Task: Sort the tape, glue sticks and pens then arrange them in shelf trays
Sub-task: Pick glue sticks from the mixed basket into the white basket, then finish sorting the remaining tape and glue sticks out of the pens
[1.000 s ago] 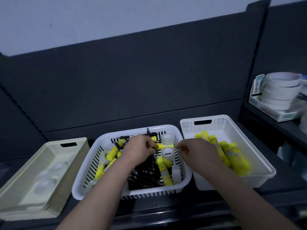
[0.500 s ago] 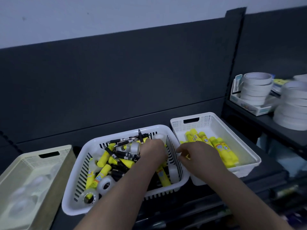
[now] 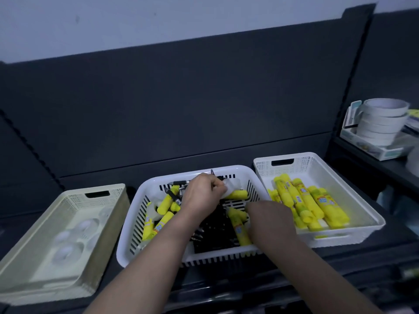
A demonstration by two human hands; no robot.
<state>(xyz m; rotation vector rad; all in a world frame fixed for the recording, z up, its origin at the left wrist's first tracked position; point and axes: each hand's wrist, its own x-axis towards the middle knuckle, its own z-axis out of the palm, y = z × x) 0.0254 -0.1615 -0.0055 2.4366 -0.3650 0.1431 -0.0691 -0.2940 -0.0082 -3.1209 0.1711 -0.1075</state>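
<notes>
Sorting at the shelf: my left hand (image 3: 201,196), deep in the mixed basket (image 3: 130,232), curls its fingers round what looks like a pale tape roll (image 3: 232,186), bound, I judge, for the cream tray (image 3: 95,189) where other rolls (image 3: 68,252) lie. My right hand (image 3: 269,220) dips beside a glue stick (image 3: 238,225) (fingers hidden, so I cannot tell their grip), near the white tray (image 3: 317,164) of sorted glue sticks (image 3: 313,205). Black pens (image 3: 213,232) lie heaped in the basket.

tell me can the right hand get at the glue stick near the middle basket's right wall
Probably yes: the right hand is inside the middle basket beside that glue stick, which lies uncovered on the black pens; the left hand works farther back.
</notes>
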